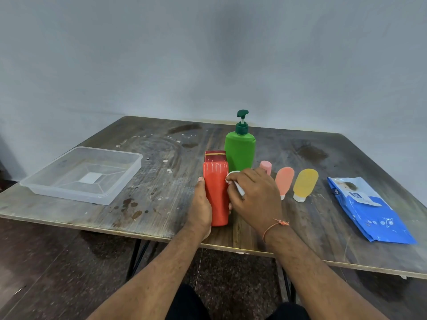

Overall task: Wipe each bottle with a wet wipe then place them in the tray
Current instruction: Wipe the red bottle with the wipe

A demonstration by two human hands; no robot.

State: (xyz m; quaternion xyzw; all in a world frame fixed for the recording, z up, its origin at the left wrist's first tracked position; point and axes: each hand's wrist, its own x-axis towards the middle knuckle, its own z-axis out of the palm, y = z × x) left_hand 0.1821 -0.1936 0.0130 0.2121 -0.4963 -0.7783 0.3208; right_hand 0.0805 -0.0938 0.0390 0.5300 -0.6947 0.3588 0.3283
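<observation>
A red bottle (216,192) with a dark red cap stands near the table's front edge. My left hand (202,204) grips its left side. My right hand (254,195) holds a white wet wipe (234,181) and presses it against the bottle's right side. Behind stands a green pump bottle (240,151). To the right lie a small pink bottle (265,166), a salmon tube (284,180) and a yellow tube (305,183). The clear plastic tray (46,181) sits at the left with nothing in it.
A blue wet-wipe pack (367,211) lies at the right side of the worn wooden table (150,192). A grey wall runs behind the table. The table's front edge is close to my forearms.
</observation>
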